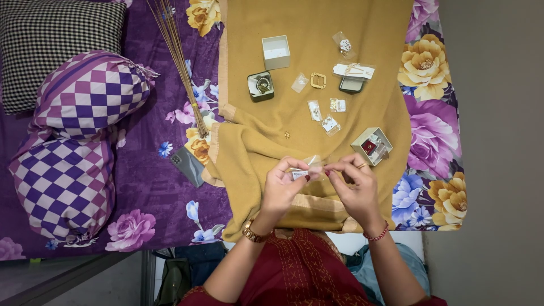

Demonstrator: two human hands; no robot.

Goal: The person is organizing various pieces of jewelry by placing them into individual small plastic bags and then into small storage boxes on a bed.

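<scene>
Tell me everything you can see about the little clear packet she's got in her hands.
The small clear plastic packet looks like thin, glossy film, with a white label or card at its left end. It is held just above the mustard-yellow blanket, near the blanket's front edge. The left hand pinches the labelled end between thumb and fingers, and the right hand pinches the other end with its fingertips. Its contents are too small to make out. Similar packets lie farther back on the blanket.

left hand (283,182): fingers curled, pinching | right hand (352,184): fingertips pinching, meeting left | wrists bent inward
</scene>
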